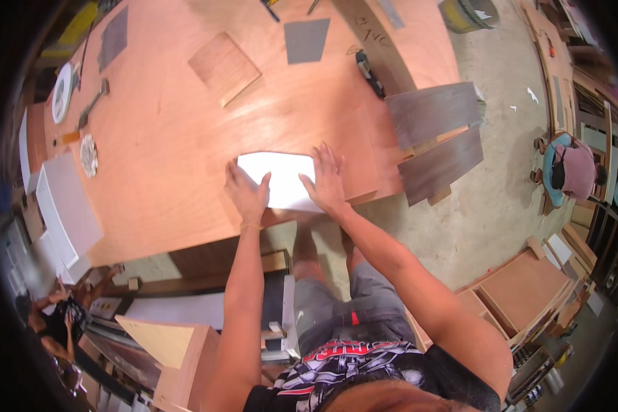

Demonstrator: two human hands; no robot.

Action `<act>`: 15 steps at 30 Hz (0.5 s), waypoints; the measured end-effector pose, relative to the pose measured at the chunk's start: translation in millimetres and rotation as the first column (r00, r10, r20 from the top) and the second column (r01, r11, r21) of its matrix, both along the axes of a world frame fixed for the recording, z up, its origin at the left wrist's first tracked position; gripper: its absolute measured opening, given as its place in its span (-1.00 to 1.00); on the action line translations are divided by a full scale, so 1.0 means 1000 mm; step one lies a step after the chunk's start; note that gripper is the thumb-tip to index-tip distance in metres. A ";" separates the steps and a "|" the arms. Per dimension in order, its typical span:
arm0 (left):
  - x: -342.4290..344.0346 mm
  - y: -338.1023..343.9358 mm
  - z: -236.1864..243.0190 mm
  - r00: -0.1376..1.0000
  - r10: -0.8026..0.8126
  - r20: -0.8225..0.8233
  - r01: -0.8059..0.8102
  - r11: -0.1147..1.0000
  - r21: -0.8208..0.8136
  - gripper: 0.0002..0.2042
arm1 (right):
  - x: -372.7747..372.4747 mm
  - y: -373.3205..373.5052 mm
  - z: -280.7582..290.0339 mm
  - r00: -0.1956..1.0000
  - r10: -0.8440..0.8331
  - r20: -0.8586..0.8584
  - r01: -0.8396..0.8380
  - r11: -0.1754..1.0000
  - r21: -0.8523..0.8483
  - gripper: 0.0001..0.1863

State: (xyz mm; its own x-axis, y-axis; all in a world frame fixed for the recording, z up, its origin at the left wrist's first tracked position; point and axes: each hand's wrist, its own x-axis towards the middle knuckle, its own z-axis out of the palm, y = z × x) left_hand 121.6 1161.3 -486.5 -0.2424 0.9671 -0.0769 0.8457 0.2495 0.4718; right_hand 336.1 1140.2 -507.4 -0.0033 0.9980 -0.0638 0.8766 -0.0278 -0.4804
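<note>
A bright white sheet (281, 180) lies on the near edge of the wooden worktable (165, 185); whether it is paper or thin board I cannot tell. My left hand (248, 191) holds its left side, thumb on top and fingers along the edge. Along the right side, my right hand (328, 182) grips it with the thumb over the surface and the fingers pointing away from me. Both forearms reach forward from the lower edge.
On the table are a square wooden board (224, 67), a grey sheet (307, 41), a hammer (93, 103), a white tape roll (62, 93) and a dark hand tool (369, 74). Dark panels (436, 113) jut past the right edge. Other people (575, 168) sit right and lower left.
</note>
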 end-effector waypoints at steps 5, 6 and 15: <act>-0.034 0.003 -0.022 0.844 0.254 0.472 -0.175 0.963 -0.206 -0.40 | 0.057 0.021 0.008 0.961 0.080 -0.265 -0.129 0.977 -0.171 -0.55; -0.041 -0.002 -0.018 0.755 0.304 0.581 -0.168 0.946 -0.277 -0.51 | 0.070 0.027 0.012 0.922 0.162 -0.352 -0.216 0.969 -0.119 -0.61; -0.022 -0.097 0.111 0.652 0.214 0.728 -0.051 0.970 -0.239 -0.72 | 0.095 -0.060 0.079 0.795 0.214 -0.568 -0.271 0.962 -0.017 -0.64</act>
